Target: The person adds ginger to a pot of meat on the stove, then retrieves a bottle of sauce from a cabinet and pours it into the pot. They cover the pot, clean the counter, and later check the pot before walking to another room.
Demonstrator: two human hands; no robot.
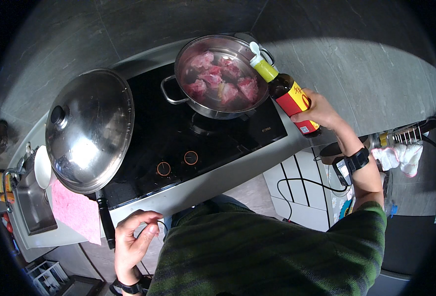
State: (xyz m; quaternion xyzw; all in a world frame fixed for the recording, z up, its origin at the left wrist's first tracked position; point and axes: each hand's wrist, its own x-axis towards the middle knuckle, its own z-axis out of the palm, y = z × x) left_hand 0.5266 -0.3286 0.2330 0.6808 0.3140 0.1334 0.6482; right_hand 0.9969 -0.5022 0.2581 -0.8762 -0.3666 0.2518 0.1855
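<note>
My right hand (319,109) grips a dark glass bottle (282,87) with a red and yellow label. Its white flip cap stands open, and the bottle's tilted neck is over the right rim of a steel pot (218,113). Several chunks of raw, bony meat (212,79) lie in clear liquid in that pot, on the black cooktop (218,144). My left hand (138,236) is in front of the counter, its fingers curled near a thin dark cord; whether it holds the cord I cannot tell. Beside it is the black handle (106,222) of a pan under a domed steel lid (92,129).
A pink cloth (73,211) hangs over the counter edge at left, beside a steel sink (36,205) and a white bowl (43,166). White cloths (397,157) hang from a rack at right. A black cable (303,179) runs from my right wrist area. Tiled wall stands behind the cooktop.
</note>
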